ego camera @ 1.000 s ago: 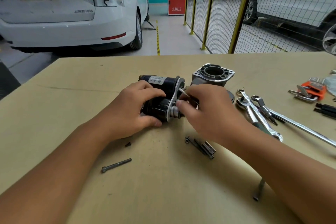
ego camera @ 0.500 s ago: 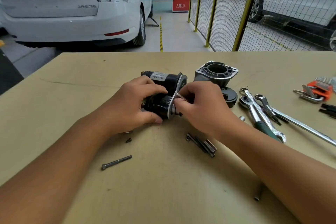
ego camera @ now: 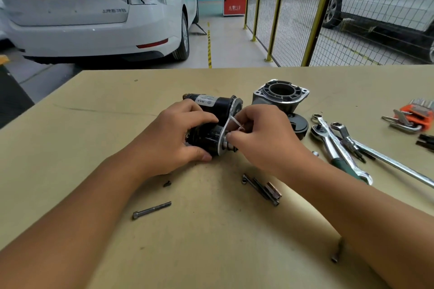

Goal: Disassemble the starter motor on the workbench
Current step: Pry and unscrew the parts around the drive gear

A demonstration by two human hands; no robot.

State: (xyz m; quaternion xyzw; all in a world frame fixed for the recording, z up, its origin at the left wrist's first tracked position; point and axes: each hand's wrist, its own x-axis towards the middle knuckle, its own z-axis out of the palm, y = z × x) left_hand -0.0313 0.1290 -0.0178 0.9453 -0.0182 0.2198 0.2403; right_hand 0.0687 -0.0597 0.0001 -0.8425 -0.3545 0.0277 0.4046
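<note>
The black starter motor [ego camera: 217, 107] lies on its side in the middle of the workbench [ego camera: 94, 112], with a silver end plate [ego camera: 225, 134] facing right. My left hand [ego camera: 173, 138] grips its black lower cylinder from the left. My right hand [ego camera: 263, 138] is at the plate, its fingertips pinching a small part by the silver shaft [ego camera: 229, 146]; a thin pale lever [ego camera: 236, 122] sticks out above the fingers. The removed grey nose housing [ego camera: 279, 96] stands behind my right hand, a black round cap [ego camera: 298, 124] beside it.
Loose bolts lie near me: one long bolt [ego camera: 151, 210], a bundle of bolts [ego camera: 263, 189], a small screw [ego camera: 167, 183], another bolt [ego camera: 337, 251]. Ratchet and wrenches [ego camera: 338, 145] and an orange hex key set [ego camera: 415, 116] lie to the right. A white car and a wire fence stand beyond the bench.
My right hand's fingers have shifted slightly at the shaft and lever on the end plate. The left hand keeps its grip on the motor. The view has dipped a little.
</note>
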